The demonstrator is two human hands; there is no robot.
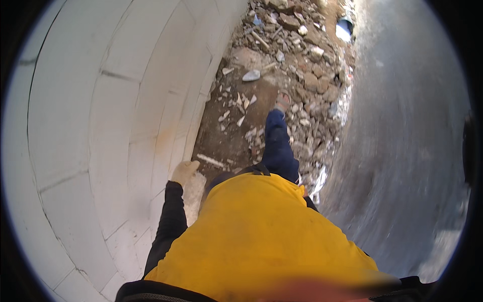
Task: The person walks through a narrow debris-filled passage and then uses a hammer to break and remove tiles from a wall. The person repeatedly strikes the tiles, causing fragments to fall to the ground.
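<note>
Could slip on loose rubble [316,83], with foot [283,100] at its edge, right of white wall [113,131]; cannot tell finger opening or grip of left hand [184,172] just beside wall, or of right hand [303,191], mostly hidden

The one camera sits up on the head and looks straight down, past the yellow shirt [251,236] close below, to the stony ground [216,136] farther away.

Smooth matt block wall [115,110]; rough stone rubble [314,83]; matt cloth shirt [251,226].
</note>
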